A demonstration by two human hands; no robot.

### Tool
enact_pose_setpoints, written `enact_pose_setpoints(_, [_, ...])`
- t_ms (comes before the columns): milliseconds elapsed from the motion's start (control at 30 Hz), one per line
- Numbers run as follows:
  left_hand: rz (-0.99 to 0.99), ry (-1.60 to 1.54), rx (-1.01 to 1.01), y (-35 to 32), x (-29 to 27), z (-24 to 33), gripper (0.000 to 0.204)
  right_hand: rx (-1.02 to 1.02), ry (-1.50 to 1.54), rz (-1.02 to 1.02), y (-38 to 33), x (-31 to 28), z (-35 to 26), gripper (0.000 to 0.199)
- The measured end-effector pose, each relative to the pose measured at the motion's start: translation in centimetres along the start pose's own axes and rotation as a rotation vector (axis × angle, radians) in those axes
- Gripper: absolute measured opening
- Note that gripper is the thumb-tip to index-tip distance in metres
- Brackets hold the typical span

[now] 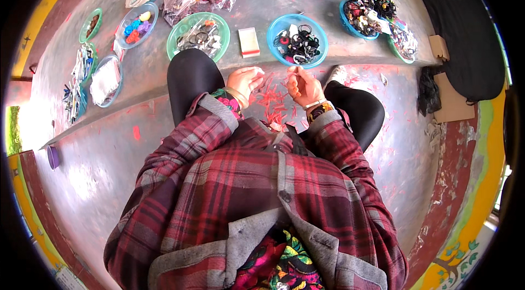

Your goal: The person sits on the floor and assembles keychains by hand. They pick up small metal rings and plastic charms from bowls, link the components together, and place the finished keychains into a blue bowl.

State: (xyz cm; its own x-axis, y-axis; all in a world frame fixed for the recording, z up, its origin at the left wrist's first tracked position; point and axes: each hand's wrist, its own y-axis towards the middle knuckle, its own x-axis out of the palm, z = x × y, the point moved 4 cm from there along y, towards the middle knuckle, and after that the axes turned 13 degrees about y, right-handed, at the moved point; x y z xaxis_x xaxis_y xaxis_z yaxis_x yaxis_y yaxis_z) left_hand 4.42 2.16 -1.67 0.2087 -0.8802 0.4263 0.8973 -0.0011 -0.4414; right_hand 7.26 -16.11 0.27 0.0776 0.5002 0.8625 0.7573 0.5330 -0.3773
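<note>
My left hand is raised between my knees, its fingers pressed together round something small and pale that I cannot make out. Across from it, my right hand is closed in a pinch, and whatever sits between thumb and fingertips is too small to name. A gap separates the two hands. Below them, many red and pink scraps are strewn on the floor. Just beyond the right hand stands a blue basin of black bands and small pieces. A small open white box with a red edge lies beyond the left hand.
A green basin of small metallic and clear pieces stands by my left knee. More basins with coloured pieces line the raised ledge on both sides. Clear bags lie behind. Cardboard and a black bag are at right.
</note>
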Motion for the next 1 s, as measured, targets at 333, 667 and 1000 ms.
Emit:
enact_pose_setpoints(333, [-0.029, 0.008, -0.063, 0.8, -0.5, -0.6, 0.017, 0.176, -1.286, 0.184, 3.8, -10.1, -0.2, 0.025])
enact_pose_setpoints(667, [-0.009, -0.01, -0.019, 0.4, -0.3, -0.1, 0.016, -0.001, -0.064, 0.026, 0.6, -1.2, -0.5, 0.022])
enact_pose_setpoints(1000, [-0.042, -0.015, -0.046, 0.7, -1.1, -0.3, 0.02, -0.54, -0.529, -0.286, -11.6, 12.9, -12.3, 0.021])
